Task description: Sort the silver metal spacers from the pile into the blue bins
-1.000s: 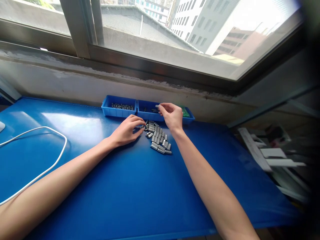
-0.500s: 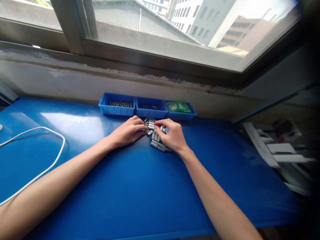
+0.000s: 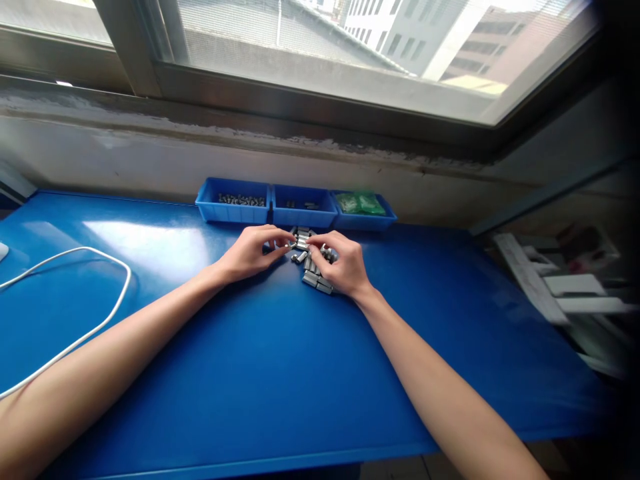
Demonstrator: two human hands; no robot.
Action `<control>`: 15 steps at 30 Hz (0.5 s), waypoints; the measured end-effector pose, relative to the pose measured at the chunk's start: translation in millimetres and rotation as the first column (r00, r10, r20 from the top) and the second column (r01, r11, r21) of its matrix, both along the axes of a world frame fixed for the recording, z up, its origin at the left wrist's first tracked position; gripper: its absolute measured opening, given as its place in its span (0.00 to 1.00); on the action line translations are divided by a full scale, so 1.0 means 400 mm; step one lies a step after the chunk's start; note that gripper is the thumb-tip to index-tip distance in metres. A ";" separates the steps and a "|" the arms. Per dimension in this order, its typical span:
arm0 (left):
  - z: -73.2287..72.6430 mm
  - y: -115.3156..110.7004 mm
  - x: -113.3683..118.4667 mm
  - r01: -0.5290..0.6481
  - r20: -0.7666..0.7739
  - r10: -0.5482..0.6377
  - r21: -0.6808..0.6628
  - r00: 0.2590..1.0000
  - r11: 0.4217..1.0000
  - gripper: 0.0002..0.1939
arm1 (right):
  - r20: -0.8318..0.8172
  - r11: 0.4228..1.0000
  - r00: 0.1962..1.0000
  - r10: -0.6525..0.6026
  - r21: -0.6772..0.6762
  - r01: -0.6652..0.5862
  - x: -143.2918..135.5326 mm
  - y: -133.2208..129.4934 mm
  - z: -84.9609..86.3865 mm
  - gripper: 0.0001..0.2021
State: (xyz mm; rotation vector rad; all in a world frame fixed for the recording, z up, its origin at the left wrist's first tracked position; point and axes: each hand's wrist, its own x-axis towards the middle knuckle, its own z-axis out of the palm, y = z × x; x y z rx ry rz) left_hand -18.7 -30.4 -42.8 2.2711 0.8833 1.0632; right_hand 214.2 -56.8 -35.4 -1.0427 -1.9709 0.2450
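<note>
Left hand (image 3: pixel 255 249) pinching a small metal piece (image 3: pixel 292 245) at its fingertips, right hand (image 3: pixel 343 264) curled over grey metal pieces (image 3: pixel 317 281), its hold unclear.

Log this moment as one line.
left hand: beside metal pieces, grip unclear | right hand: over metal pieces, grip unclear | blue bins: behind pieces | white cable: far left

**Findings: Surroundings**

We observe a white cable (image 3: pixel 129 273) curving across the left of the blue tabletop (image 3: pixel 250 387). We note a metal window frame (image 3: pixel 300 100) above the wall (image 3: pixel 150 157), with a multistorey building (image 3: pixel 425 33) outside.
</note>
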 end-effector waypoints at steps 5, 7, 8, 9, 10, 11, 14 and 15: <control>0.024 0.003 -0.008 0.036 0.288 0.088 -0.398 0.954 0.917 0.17 | -0.028 0.998 0.999 -0.016 -0.060 0.014 0.001 0.001 -0.002 0.05; 0.029 0.004 -0.011 0.033 0.317 0.130 -0.463 0.940 0.886 0.19 | -0.030 0.997 0.999 -0.012 -0.073 0.010 0.001 0.002 -0.003 0.05; 0.030 0.004 -0.012 0.026 0.324 0.149 -0.479 0.934 0.877 0.20 | -0.030 0.997 1.000 -0.007 -0.078 0.005 0.002 0.003 -0.003 0.05; 0.031 0.005 -0.012 0.019 0.329 0.165 -0.491 0.930 0.871 0.20 | -0.030 0.997 1.000 -0.004 -0.082 0.001 0.002 0.004 -0.004 0.05; 0.033 0.006 -0.012 0.011 0.337 0.181 -0.498 0.924 0.867 0.21 | -0.031 0.996 1.000 -0.002 -0.087 -0.001 0.003 0.005 -0.004 0.05; 0.034 0.007 -0.012 -0.002 0.350 0.204 -0.498 0.914 0.867 0.21 | -0.032 0.996 0.999 -0.001 -0.091 -0.002 0.003 0.005 -0.005 0.05; 0.040 0.020 -0.012 -0.104 0.448 0.338 -0.469 0.828 0.877 0.22 | -0.038 0.995 0.999 -0.001 -0.102 -0.002 0.004 0.007 -0.006 0.05; 0.043 0.026 -0.014 -0.147 0.498 0.394 -0.464 0.772 0.874 0.22 | -0.041 0.994 0.999 0.000 -0.107 -0.004 0.003 0.008 -0.006 0.05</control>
